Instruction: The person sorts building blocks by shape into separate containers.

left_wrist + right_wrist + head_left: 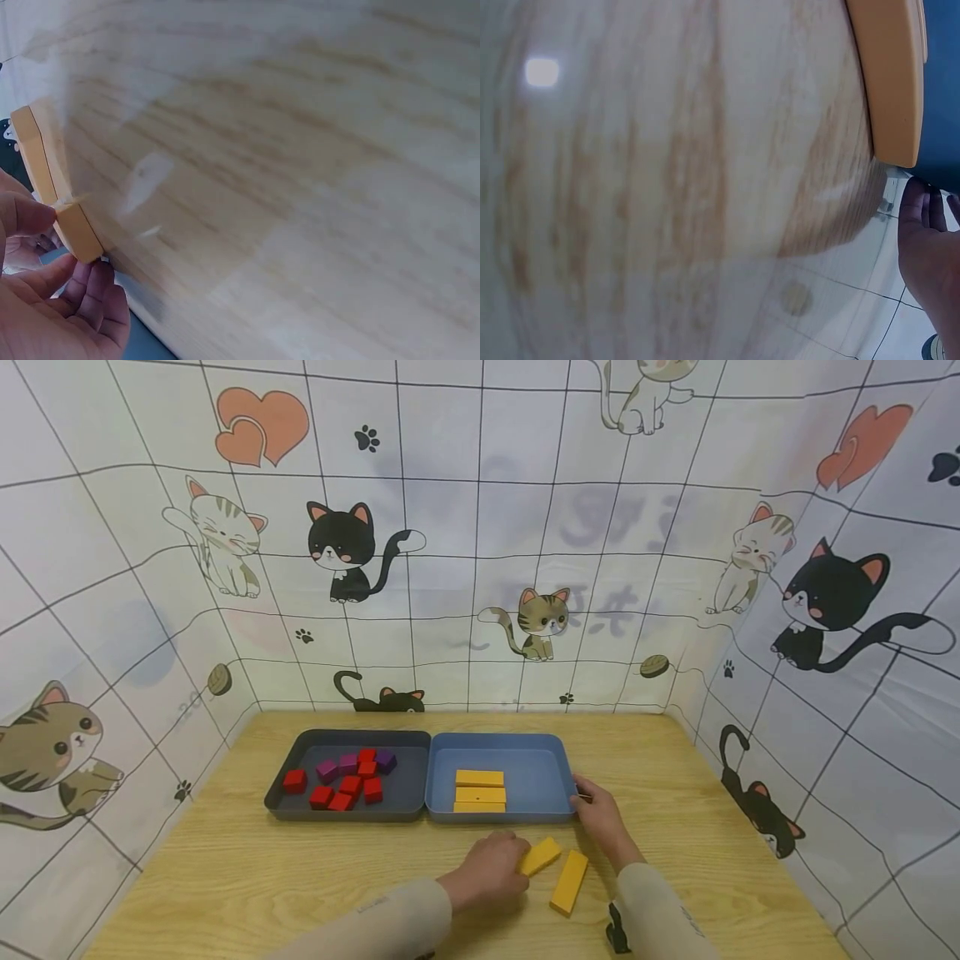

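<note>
Pinched by its end, a yellow block [540, 857] lies at the fingertips of my left hand [491, 870], just in front of the trays. The left wrist view shows thumb and fingers on either side of this block [79, 232]. My right hand [600, 817] grips the blue tray [536, 760] at its right front edge; in the right wrist view its fingers [913, 206] are partly hidden by the tray. Another yellow block [569, 882] lies on the table between my forearms. Inside the blue tray, three yellow blocks [480, 795] lie side by side at the left.
A dark grey tray [405, 745] touches the blue one on its left, holding several red cubes [351, 787] and several purple cubes [327, 771]. The wooden table [225, 877] is enclosed by a cat-print cloth [450, 527]. A small black object [617, 929] lies by my right sleeve.
</note>
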The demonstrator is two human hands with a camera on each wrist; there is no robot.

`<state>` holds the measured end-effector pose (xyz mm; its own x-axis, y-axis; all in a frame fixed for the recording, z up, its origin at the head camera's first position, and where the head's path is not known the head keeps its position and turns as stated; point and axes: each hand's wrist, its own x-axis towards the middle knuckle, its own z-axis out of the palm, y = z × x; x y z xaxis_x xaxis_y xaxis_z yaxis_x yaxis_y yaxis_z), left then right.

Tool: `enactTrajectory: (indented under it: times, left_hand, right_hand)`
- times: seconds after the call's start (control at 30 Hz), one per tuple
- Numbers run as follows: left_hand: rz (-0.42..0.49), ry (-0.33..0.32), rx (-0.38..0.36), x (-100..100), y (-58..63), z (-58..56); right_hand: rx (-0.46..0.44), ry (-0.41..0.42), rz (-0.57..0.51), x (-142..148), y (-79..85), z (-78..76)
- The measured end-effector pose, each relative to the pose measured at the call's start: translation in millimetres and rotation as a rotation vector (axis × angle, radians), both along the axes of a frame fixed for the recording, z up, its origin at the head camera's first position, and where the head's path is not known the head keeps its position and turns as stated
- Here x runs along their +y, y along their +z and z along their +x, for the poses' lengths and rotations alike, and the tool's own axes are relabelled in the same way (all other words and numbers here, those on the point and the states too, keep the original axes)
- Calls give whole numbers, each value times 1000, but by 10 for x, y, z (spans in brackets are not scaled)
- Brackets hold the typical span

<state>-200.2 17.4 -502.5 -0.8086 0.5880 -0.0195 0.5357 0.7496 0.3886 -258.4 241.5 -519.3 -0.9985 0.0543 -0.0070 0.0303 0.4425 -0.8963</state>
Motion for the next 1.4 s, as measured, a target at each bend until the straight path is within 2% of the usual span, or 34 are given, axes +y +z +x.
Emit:
enactTrajectory:
  times: [0.23,0.47,0.6,0.8,1.13,1.27,1.4]
  left_hand:
    - [-41,32,73,-18,-43,-54]
    - [-53,57,82,-67,-46,-93]
    - [-29,45,88,-99,-61,-119]
    - [36,42,49,-146,-20,-129]
    - [128,-11,61,-197,53,-163]
    - [172,-32,76,-221,92,-212]
    - [201,-29,111,-250,183,-288]
  right_hand:
    - [-18,0,2,10,-15,-11]
    - [-7,-10,-4,0,-4,-15]
    - [-3,-8,10,2,0,-1]
    - [-1,-4,31,3,15,14]
    - [-2,-6,22,3,16,8]
    - [4,-10,26,4,-1,-6]
    - [4,-10,33,-3,-1,-9]
